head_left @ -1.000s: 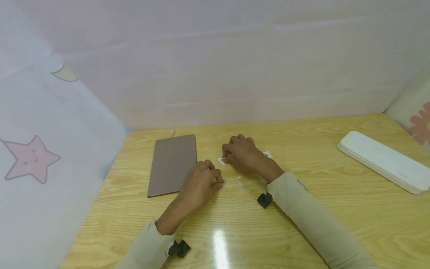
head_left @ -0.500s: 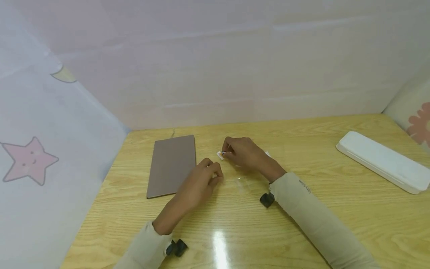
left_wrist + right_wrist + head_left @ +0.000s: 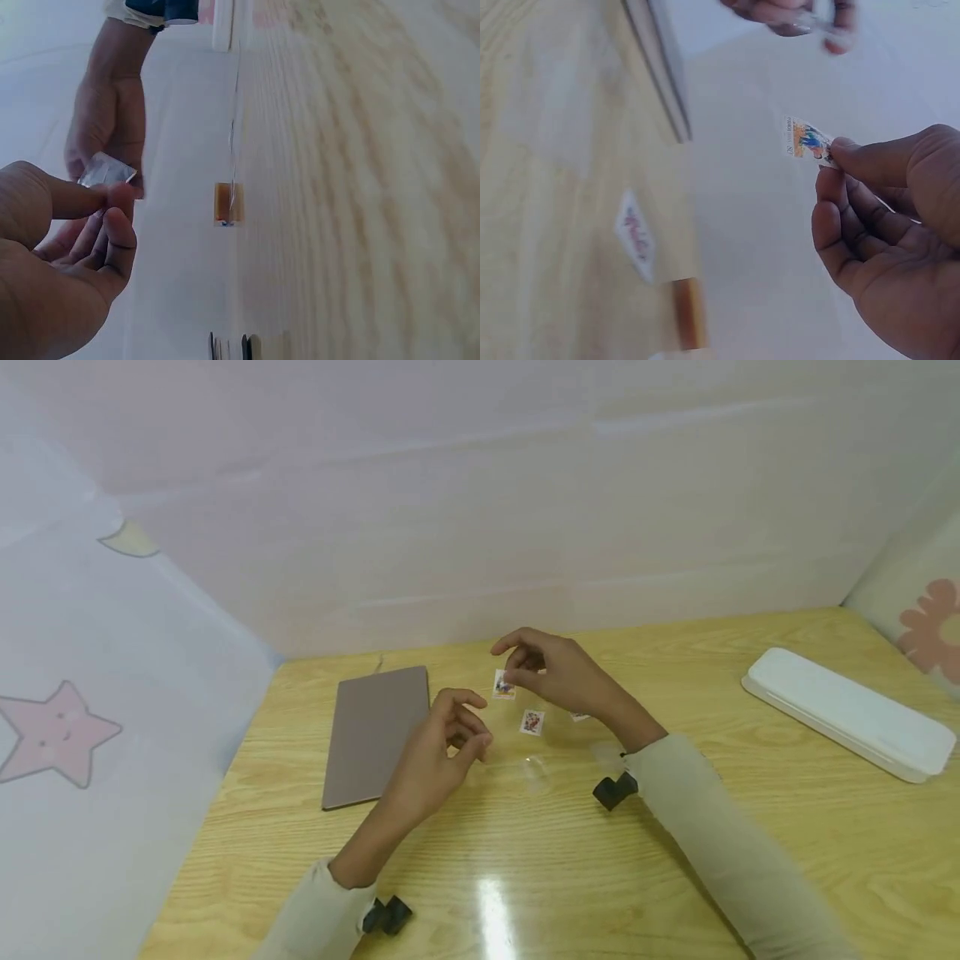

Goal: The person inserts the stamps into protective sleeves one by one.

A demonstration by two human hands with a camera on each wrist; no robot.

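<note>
Holding item one, a small printed stamp [image 3: 504, 685], I see my right hand [image 3: 558, 677] raised off the table [image 3: 750, 793], thumb and forefinger pinched on one edge. A second ago that hand was down on the wood, pressing over the stamps; the lift means one piece is now separated and in the air, above the back middle of the table.

Item two: my left hand [image 3: 442, 752], also lifted from the surface since then, fingers curled with thumb meeting forefinger. The left wrist view shows a small clear slip [image 3: 107, 169] at those fingertips; I judge it pinched there.

Item three: second stamp [image 3: 532, 722], lying flat on the table just in front of the raised one, uncovered when the right hand rose.

Item four: third stamp [image 3: 579, 717], partly hidden under the right wrist.

Item five: brown flat pad [image 3: 375, 731], near the back left corner.

Item six: white long case [image 3: 847, 714], by the right edge.
</note>
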